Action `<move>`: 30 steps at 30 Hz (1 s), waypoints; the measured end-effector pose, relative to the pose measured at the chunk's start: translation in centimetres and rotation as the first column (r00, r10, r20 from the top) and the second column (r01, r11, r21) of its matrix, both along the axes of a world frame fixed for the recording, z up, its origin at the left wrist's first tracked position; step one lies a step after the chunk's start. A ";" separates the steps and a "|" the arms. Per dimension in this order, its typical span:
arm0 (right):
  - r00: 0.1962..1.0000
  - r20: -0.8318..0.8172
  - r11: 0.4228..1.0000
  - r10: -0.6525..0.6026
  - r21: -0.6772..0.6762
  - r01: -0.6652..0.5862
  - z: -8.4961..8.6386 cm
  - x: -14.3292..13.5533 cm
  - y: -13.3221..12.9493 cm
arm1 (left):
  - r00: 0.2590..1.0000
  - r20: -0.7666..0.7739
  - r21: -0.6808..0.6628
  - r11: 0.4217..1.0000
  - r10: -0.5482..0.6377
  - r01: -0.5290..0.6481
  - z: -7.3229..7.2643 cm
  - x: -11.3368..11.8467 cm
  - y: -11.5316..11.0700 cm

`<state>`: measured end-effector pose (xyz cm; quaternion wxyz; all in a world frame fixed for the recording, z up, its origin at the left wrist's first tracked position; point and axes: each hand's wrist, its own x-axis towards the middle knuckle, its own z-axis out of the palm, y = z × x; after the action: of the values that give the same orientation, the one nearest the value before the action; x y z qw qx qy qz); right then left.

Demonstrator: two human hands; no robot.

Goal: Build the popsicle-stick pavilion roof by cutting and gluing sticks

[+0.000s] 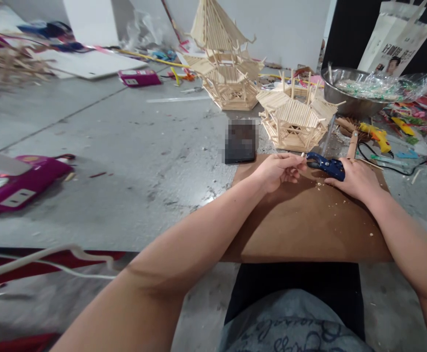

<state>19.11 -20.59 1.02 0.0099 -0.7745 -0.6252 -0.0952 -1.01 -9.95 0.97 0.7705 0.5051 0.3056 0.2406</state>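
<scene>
Over the brown board (301, 230), my left hand (280, 172) pinches a small pale wooden stick (303, 155) at the jaws of a dark blue cutting tool (326, 165). My right hand (362, 180) is wrapped round the tool's body from the right. Small wood crumbs lie on the board below the tool. Behind the hands stands a low wooden stick pavilion (296, 120) with upright posts. A taller stick tower (228, 63) with a pointed roof is further back on the left.
A blurred dark device (240, 142) lies left of the board's back edge. Purple power strips (33, 181) sit on the grey table (125, 146). At the right are a metal bowl (360, 105), a yellow glue gun (378, 137), its black cord and coloured scraps.
</scene>
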 end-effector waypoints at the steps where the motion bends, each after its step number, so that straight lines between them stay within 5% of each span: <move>1: 1.000 0.016 1.000 0.008 0.002 -0.008 -0.1 0.0 0.0 | 1.000 0.003 0.008 1.000 0.012 -0.012 0.0 0.0 0.0; 7: 0.996 0.024 0.995 0.091 0.046 -0.092 -0.6 0.3 0.2 | 0.980 0.029 0.133 0.971 0.197 -0.199 -0.2 0.5 0.2; 13: 0.984 -0.134 0.965 0.121 0.248 -0.084 0.5 -0.7 0.2 | 0.915 -0.043 0.373 0.856 0.401 -0.358 0.5 1.0 1.9; 22: 0.928 -0.354 0.966 0.116 0.256 -0.023 2.0 -4.0 4.6 | 0.783 -0.100 0.781 0.537 0.613 -0.321 -0.5 2.1 4.4; 30: 0.917 -0.382 0.957 0.118 0.290 -0.003 0.7 -5.1 5.6 | 0.740 -0.141 0.879 0.427 0.658 -0.213 -0.1 3.0 5.6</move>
<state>14.02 -15.02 1.72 0.2498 -0.7483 -0.6140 -0.0252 1.94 -4.31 0.88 0.2517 0.7413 0.4572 0.4219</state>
